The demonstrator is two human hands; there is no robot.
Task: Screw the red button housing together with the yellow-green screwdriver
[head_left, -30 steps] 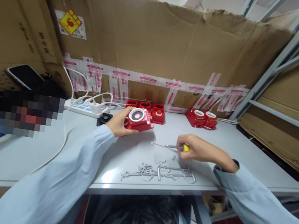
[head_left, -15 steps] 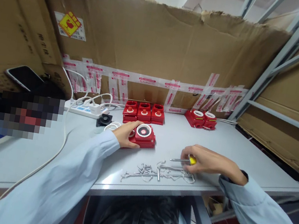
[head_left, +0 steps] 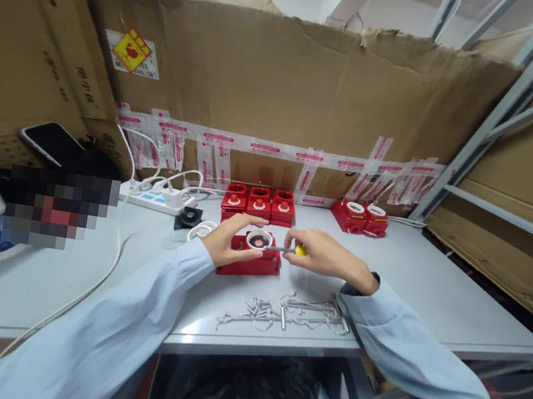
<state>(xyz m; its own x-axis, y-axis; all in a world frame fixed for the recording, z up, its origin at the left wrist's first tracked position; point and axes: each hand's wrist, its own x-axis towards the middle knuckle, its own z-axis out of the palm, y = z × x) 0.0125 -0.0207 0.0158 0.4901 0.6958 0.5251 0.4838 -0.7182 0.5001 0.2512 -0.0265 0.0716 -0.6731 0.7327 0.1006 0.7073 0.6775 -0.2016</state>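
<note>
A red box-shaped housing (head_left: 248, 267) lies on the grey table in front of me. On its top sits a white ring (head_left: 256, 233) around a dark round centre with a red and white mark. My left hand (head_left: 227, 242) grips the housing from the left, thumb in front and fingers behind, at the ring's left side. My right hand (head_left: 330, 258) holds a screwdriver (head_left: 299, 250) by its yellow handle. The metal shaft points left, its tip at the right edge of the ring. Whether the tip touches it, I cannot tell.
Metal screws (head_left: 258, 307) and pale cords with metal rods lie near the front edge. Red units (head_left: 258, 206) stand at the back, and more red units (head_left: 359, 218) to the right. White rings (head_left: 201, 229), a black square part (head_left: 189, 217) and a power strip (head_left: 158, 197) are left.
My right hand has moved left and away from the screws, bringing the screwdriver to the ring. My left hand has shifted its fingers around the ring, and the housing has turned slightly.
</note>
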